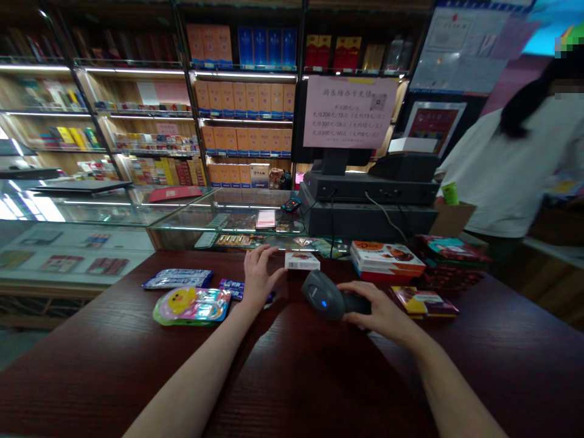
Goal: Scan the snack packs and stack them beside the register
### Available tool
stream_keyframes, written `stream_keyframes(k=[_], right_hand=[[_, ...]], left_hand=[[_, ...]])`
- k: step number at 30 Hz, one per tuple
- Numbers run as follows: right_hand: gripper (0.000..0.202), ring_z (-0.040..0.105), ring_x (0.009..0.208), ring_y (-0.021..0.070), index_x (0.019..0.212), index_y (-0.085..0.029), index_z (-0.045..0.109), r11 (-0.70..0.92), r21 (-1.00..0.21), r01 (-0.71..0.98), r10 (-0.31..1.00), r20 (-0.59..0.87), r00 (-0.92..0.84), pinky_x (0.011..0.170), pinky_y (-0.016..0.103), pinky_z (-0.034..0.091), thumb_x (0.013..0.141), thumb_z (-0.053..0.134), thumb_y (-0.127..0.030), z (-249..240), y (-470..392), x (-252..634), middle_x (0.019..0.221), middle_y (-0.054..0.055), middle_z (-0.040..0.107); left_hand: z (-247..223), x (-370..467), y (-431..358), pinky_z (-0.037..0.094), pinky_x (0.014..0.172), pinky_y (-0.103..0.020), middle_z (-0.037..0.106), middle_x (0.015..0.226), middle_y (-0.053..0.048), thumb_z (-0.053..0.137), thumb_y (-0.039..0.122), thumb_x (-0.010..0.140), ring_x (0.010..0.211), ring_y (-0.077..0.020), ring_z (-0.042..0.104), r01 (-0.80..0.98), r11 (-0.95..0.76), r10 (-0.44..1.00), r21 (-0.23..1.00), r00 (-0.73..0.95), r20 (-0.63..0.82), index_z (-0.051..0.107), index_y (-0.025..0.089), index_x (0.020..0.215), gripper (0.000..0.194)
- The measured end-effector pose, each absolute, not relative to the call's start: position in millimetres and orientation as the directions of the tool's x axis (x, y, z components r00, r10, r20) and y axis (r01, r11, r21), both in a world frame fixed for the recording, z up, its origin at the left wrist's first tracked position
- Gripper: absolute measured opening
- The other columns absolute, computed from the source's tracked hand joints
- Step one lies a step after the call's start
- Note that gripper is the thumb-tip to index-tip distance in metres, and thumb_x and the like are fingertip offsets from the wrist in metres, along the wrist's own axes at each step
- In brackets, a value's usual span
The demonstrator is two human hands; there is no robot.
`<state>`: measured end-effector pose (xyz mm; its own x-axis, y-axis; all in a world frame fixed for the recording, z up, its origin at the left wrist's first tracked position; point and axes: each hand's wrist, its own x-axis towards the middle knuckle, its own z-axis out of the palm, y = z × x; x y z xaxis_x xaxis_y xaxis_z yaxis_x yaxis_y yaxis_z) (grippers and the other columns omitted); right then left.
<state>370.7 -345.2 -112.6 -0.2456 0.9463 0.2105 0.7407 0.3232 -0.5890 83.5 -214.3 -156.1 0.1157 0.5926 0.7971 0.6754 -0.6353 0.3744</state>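
Observation:
My right hand [375, 305] is wrapped around the handle of a dark barcode scanner [325, 295], which shows a small blue light and has its head tilted up to the left. A small white box [302, 261] with a barcode on its near side lies on the dark wooden counter [283, 377], just beyond the scanner head. Left of that box, my left hand [261, 272] hovers with its fingers apart and nothing in them. Beneath and beside its wrist lie purple packets [233, 288], partly covered by the hand.
A packet with a yellow duck [181, 300] and blue-white packets [179, 278] lie at left. Orange-white boxes [387, 258], a yellow-purple packet [425, 302] and dark red packs [449, 261] sit at right. Behind stand a glass case [228, 201] and a register [369, 188]; a person [511, 164] stands at far right.

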Motion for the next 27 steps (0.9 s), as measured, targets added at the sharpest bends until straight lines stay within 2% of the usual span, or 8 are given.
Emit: stream_keyframes(k=[16, 21, 27], right_hand=[[0.046, 0.056, 0.117, 0.0315, 0.120, -0.028, 0.067, 0.332, -0.590, 0.736, 0.943, 0.189, -0.274, 0.104, 0.048, 0.041, 0.076, 0.075, -0.040, -110.9, -345.2, 371.1, 0.124, 0.006, 0.067], [0.050, 0.056, 0.118, 0.0303, 0.122, -0.029, 0.066, 0.343, -0.541, 0.768, 0.938, 0.149, -0.314, 0.105, 0.047, 0.039, 0.074, 0.078, -0.039, -117.5, -343.6, 357.5, 0.122, 0.005, 0.068], [0.050, 0.058, 0.117, 0.0293, 0.124, -0.029, 0.064, 0.426, -0.450, 0.785, 0.903, 0.157, -0.400, 0.106, 0.047, 0.036, 0.077, 0.077, -0.042, -130.4, -338.4, 338.4, 0.120, 0.006, 0.069]], left_hand=[[-156.7, 82.5, -213.5, 0.028, 0.116, -0.052, 0.058, 0.130, -0.010, 0.077, 0.034, 0.079, 0.125, -0.0275, 0.052, 0.669, -0.636, 0.604, 0.385, 0.120, 0.788, 0.056, 0.027, 0.126, 0.052], [-155.3, 82.4, -214.6, 0.028, 0.117, -0.052, 0.059, 0.129, -0.009, 0.076, 0.034, 0.080, 0.124, -0.0274, 0.053, 0.671, -0.637, 0.605, 0.379, 0.130, 0.786, 0.059, 0.026, 0.124, 0.048], [-149.8, 82.4, -219.5, 0.027, 0.116, -0.053, 0.063, 0.122, -0.005, 0.069, 0.029, 0.086, 0.119, -0.0253, 0.054, 0.682, -0.640, 0.621, 0.354, 0.189, 0.761, 0.065, 0.033, 0.121, 0.036]])
